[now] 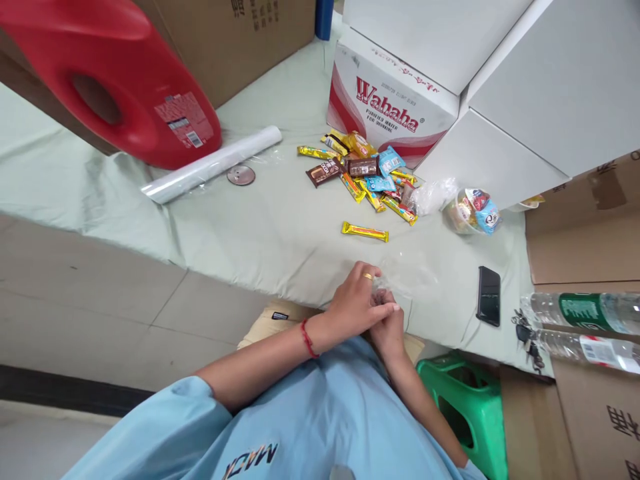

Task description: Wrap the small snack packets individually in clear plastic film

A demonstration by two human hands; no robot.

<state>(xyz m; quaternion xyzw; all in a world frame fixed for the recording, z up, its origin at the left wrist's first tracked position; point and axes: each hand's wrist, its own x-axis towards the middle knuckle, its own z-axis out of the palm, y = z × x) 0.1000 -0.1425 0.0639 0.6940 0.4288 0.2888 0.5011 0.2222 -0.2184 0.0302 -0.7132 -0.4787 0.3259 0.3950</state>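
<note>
My left hand (pixel 355 300), with a ring and a red cord bracelet, meets my right hand (pixel 390 328) at the table's front edge. Both are closed, fingers curled together around a clear plastic bag (pixel 407 272), which spreads thinly over the cloth beyond them. The left hand partly covers the right one's fingers. Just past the hands lies a single yellow snack stick (pixel 365 231). Farther back is a loose pile of wrapped snacks: a brown cocoa packet (pixel 323 172), a blue packet (pixel 391 160) and several more yellow sticks.
A roll of plastic film (pixel 215 163) and a red jug (pixel 150 87) stand left. A white Wahaha box (pixel 390 100) backs the pile. Rightward are a filled clear tub (pixel 460 217), a phone (pixel 489 295), keys (pixel 527 337) and bottles (pixel 585 311). A green stool (pixel 483 400) sits below.
</note>
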